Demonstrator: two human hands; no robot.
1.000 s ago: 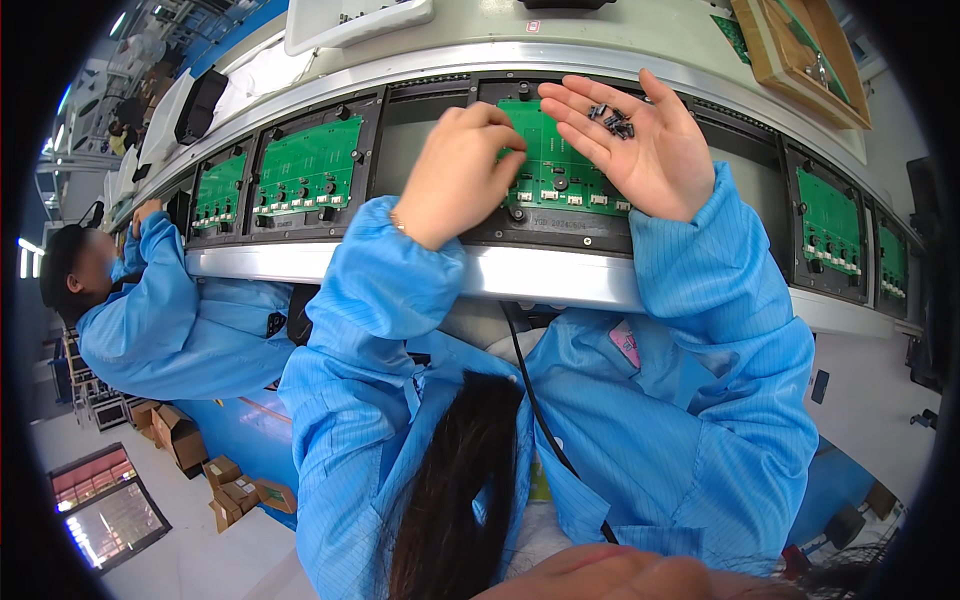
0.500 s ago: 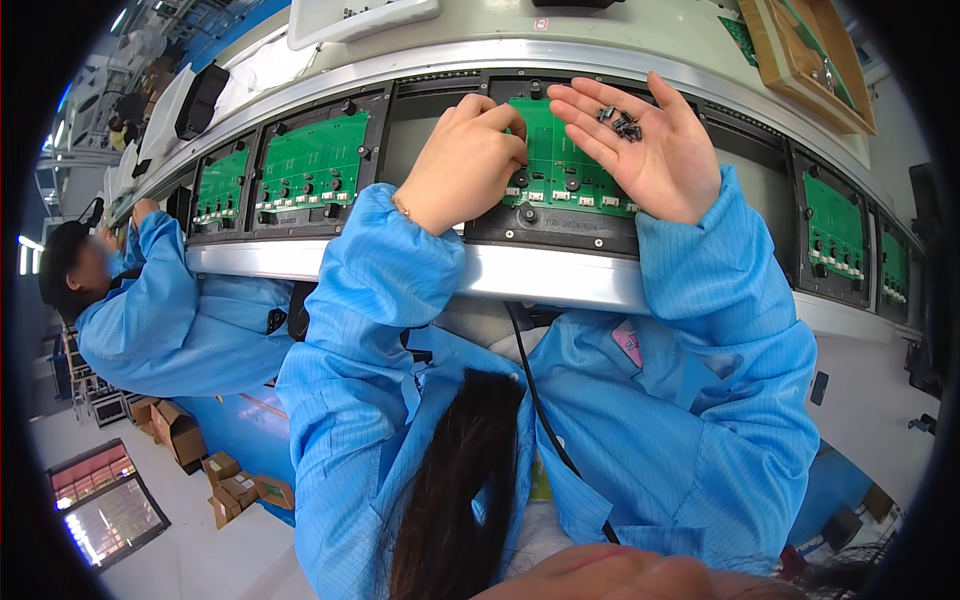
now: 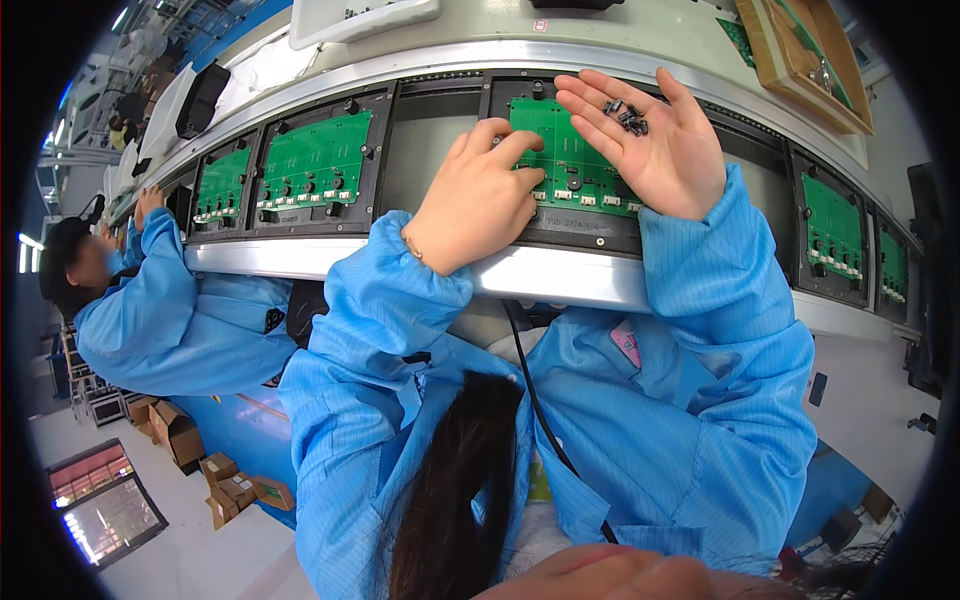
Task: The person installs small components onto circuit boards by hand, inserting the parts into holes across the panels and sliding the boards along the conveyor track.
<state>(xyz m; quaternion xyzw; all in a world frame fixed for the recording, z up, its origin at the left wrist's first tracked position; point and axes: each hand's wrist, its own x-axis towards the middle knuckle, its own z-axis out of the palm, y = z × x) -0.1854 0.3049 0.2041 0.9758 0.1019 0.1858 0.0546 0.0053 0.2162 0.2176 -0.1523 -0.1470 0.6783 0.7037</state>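
Note:
A green circuit board (image 3: 565, 150) sits in a black frame (image 3: 570, 226) in front of me, with white connectors along its near edge. Over the board's left side is my left hand (image 3: 478, 195). Its index finger and thumb are bent and apart at their tips, and I see nothing between them. My right hand (image 3: 670, 160) is palm up above the board's right part, fingers stretched out. Several small black electronic components (image 3: 628, 118) with thin metal legs lie on that palm, near the finger bases. The hand hides the board's right side.
More framed boards (image 3: 315, 160) stand along the metal rail (image 3: 560, 275) to the left, and another board (image 3: 833, 225) to the right. A cardboard box (image 3: 805, 65) and a white tray (image 3: 365, 20) lie beyond. A co-worker (image 3: 180, 310) in blue sits at the left.
My left hand has moved slightly right and nearer to me, and its finger and thumb have parted. My right hand has shifted a little right. A dark object now shows at the far edge.

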